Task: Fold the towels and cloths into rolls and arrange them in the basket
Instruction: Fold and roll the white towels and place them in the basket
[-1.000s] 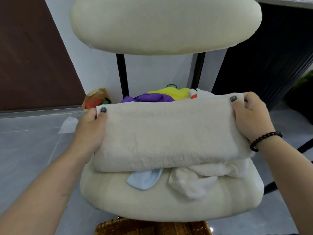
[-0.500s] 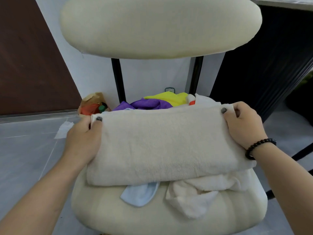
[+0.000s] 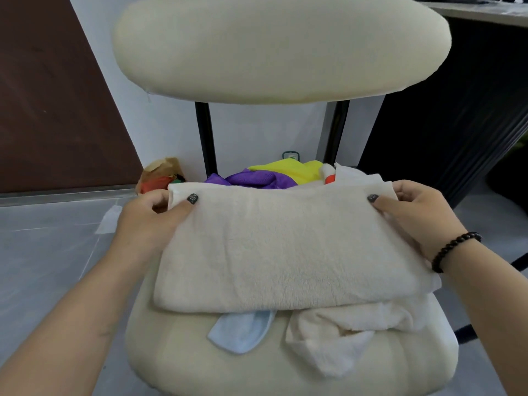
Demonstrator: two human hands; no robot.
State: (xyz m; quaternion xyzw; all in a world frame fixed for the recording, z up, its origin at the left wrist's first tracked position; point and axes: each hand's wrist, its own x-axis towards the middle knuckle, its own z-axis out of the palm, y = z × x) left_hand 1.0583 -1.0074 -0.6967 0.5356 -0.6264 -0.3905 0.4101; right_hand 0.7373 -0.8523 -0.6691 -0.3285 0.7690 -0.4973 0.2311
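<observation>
On the chair seat [image 3: 177, 364], the left hand [image 3: 145, 221] and right hand [image 3: 420, 215] are pinching the far corners of the folded towel [image 3: 285, 252], and they should be rolling it evenly and tightly.

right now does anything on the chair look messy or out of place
Yes. Under the folded cream towel, held at its far corners by the left hand and right hand, a light blue cloth and a crumpled white towel poke out unfolded over the seat's front.

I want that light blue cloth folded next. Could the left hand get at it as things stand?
Probably yes: the light blue cloth pokes out uncovered near the left hand, though that hand's grip is on the cream towel.
</observation>
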